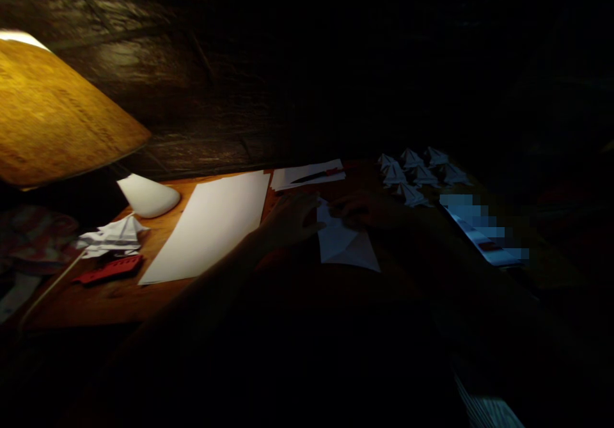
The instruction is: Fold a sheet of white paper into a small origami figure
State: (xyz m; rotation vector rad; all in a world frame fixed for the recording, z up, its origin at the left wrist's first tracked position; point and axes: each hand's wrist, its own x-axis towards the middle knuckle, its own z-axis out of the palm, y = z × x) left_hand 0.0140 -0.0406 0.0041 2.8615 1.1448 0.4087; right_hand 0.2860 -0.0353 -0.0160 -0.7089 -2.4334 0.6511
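Note:
The scene is very dark. My left hand (293, 219) rests on the wooden desk with its fingers pressed on the left edge of a partly folded white paper (346, 247). My right hand (367, 209) presses down on the paper's top edge from the right. Both hands lie fairly flat on the sheet. Several finished folded paper figures (416, 173) sit in a cluster just beyond my right hand.
A large blank white sheet (211, 226) lies left of my hands. Behind it are more paper with a dark pen (311, 175), a lit lamp with yellow shade (52, 121), crumpled paper (115, 235), a red flat object (111, 269), and a blurred strip (484, 229) at right.

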